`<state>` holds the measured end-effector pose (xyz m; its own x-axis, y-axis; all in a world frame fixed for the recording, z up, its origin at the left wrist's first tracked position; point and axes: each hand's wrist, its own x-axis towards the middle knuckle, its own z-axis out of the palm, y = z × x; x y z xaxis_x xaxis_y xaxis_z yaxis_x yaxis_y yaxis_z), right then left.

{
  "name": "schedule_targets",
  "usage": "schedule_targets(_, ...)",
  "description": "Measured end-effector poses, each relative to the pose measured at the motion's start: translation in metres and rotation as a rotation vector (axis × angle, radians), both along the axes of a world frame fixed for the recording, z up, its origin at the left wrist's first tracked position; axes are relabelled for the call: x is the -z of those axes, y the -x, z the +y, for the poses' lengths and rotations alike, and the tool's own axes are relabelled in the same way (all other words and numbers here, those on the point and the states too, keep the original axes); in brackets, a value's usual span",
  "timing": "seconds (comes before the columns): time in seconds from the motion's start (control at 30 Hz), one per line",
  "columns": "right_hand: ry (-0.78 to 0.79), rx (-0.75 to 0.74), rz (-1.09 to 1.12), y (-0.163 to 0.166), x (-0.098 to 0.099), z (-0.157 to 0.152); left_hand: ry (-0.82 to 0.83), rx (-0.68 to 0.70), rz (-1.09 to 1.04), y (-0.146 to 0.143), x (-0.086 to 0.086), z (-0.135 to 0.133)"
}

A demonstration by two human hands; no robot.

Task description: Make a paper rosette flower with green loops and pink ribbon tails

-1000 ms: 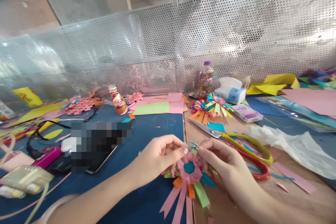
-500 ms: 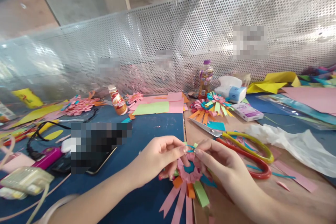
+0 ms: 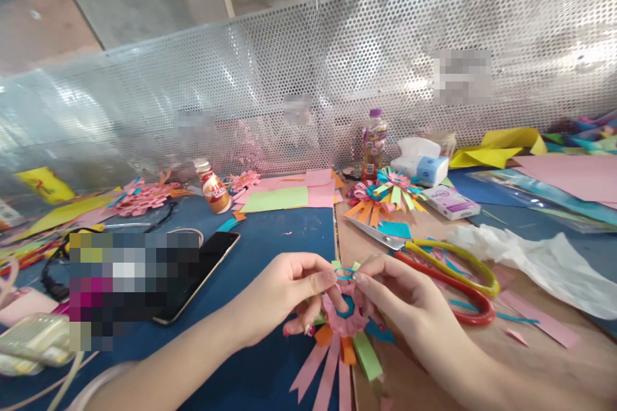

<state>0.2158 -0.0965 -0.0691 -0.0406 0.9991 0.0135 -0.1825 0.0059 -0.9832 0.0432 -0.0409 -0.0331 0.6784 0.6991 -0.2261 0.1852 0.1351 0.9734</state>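
Note:
Between my fingertips is a thin blue paper strip (image 3: 344,270), curled into a small loop. My left hand (image 3: 301,292) is closed, thumb and forefinger pinching the loop's left end. On its other end my right hand (image 3: 407,295) is also closed in a pinch. Just below the loop lies a paper rosette (image 3: 355,321) with a pink pleated ring, a blue centre and pink, orange and green tails. Some fingers of both hands curl around or behind the rosette's edge; whether they grip it is partly hidden.
Right of my hands lie large scissors (image 3: 448,270) with yellow and red handles, and crumpled tissue (image 3: 540,263). A phone (image 3: 200,276) lies on the left. Farther back stand a small bottle (image 3: 214,189), a drink bottle (image 3: 375,148) and finished rosettes (image 3: 398,186), before a perforated metal panel (image 3: 270,96).
The blue loop looks slightly wider and rounder between my fingertips. Both hands keep nearly the same place, and the whole view has shifted a little.

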Motion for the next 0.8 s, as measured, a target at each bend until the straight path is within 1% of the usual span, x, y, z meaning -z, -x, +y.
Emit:
schedule_targets(0.23, -0.009, 0.001, -0.009, 0.0004, 0.0001, -0.0008, -0.023, -0.018, 0.041, -0.0006, -0.0012, -0.0012)
schedule_targets(0.43, -0.010, 0.004, -0.048, -0.0004, -0.0018, -0.0021, -0.009, -0.030, 0.058, -0.0011, -0.0033, -0.0015)
schedule_targets(0.63, -0.020, -0.028, -0.059, -0.0006, -0.0012, -0.0025, -0.052, -0.044, 0.087, -0.0024, -0.0033, -0.0034)
schedule_targets(0.8, -0.026, -0.030, -0.057, -0.0004, -0.0016, -0.0027, -0.066, -0.019, 0.134, -0.0020, -0.0052, -0.0034)
